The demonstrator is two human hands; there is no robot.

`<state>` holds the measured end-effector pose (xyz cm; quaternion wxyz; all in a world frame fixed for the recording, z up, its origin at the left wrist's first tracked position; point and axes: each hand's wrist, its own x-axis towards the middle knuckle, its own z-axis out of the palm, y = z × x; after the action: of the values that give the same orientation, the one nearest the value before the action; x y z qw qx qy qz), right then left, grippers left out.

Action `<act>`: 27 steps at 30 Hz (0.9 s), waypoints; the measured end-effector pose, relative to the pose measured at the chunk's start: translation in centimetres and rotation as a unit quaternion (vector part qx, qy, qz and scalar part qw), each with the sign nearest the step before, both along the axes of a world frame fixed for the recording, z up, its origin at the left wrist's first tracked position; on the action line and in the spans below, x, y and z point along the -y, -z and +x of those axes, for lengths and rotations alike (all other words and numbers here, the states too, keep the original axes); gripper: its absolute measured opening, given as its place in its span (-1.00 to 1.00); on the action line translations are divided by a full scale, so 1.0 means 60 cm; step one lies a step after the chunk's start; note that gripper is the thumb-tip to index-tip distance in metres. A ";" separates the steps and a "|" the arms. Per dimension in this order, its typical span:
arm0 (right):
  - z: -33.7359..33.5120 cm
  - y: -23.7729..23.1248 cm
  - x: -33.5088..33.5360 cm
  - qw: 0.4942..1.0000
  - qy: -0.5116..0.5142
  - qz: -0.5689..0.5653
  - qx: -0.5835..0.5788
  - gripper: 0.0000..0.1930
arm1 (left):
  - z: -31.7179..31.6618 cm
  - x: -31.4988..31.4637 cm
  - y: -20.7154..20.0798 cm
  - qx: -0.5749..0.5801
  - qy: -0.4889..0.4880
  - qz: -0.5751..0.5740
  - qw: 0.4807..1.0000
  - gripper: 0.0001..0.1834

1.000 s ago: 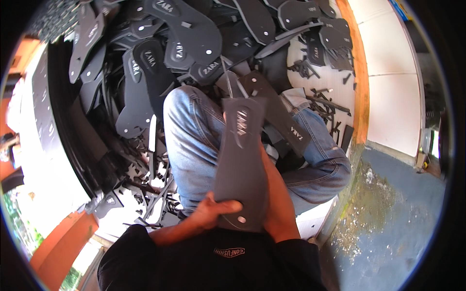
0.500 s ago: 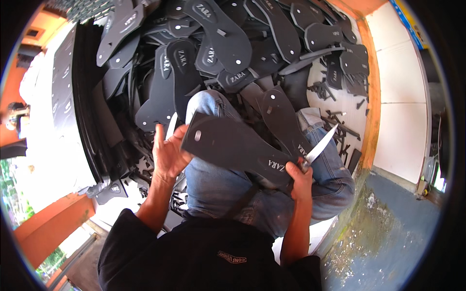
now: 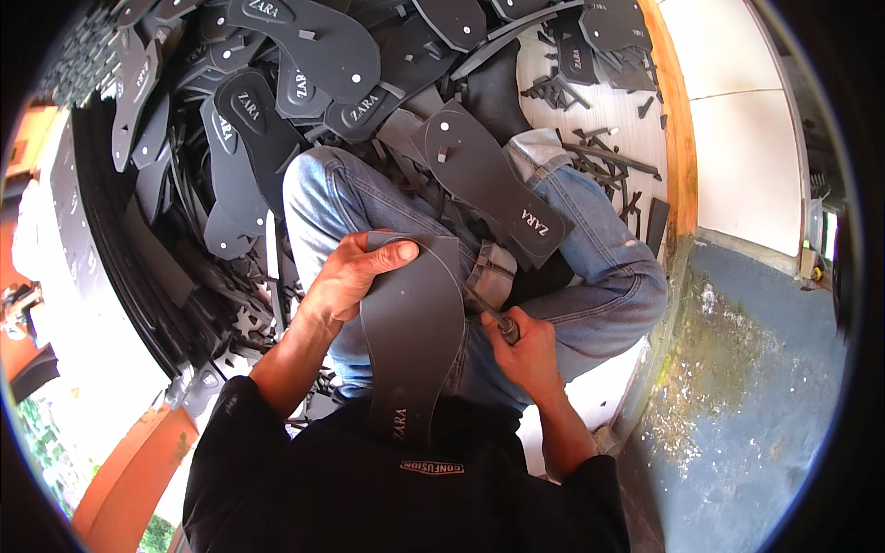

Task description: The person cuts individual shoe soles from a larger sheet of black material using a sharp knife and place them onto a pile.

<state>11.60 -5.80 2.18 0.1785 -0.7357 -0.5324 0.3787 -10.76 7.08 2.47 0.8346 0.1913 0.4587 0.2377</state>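
Observation:
A dark grey foam sandal sole [image 3: 412, 332] lies lengthwise over my lap, its toe end pointing away from me. My left hand [image 3: 353, 275] grips that far end, fingers curled over the rim. My right hand [image 3: 524, 348] is closed on the handle of a small knife [image 3: 489, 311], whose blade meets the sole's right edge. A second grey sole [image 3: 487, 182] rests on my blue-jeaned knees just beyond.
A big heap of grey soles [image 3: 277, 74] covers the floor ahead and to the left. Thin foam offcuts [image 3: 599, 152] litter the white floor at the right, bounded by an orange ledge [image 3: 678, 138]. A worn blue floor [image 3: 765, 369] lies to my right.
The sole was held crosswise between both hands; now it lies lengthwise on my lap. My left hand moved to its far end and the knife came against its right edge.

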 end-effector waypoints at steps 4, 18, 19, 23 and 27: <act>0.002 0.005 0.008 1.000 0.019 -0.016 -0.020 -0.79 | 0.006 0.003 -0.005 -0.009 0.015 0.005 1.000 -0.68; -0.010 -0.005 -0.105 0.991 -0.110 0.077 -0.002 -0.82 | 0.037 0.001 -0.040 -0.039 0.133 0.095 0.986 -0.70; -0.010 -0.002 -0.119 0.987 -0.130 0.098 -0.007 -0.81 | 0.042 0.005 -0.041 -0.032 0.134 0.093 0.986 -0.68; 0.004 -0.005 -0.164 0.968 -0.079 0.072 -0.225 -0.80 | 0.038 0.019 -0.036 -0.040 0.163 0.092 0.982 -0.59; 0.031 -0.020 -0.172 0.919 0.041 -0.088 -0.383 -0.75 | 0.058 0.040 -0.004 -0.034 0.183 0.152 0.971 -0.55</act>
<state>13.45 4.52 3.37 0.3183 -0.5680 -0.3573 0.6696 -7.27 4.65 2.73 0.8091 0.4043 0.4027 0.1409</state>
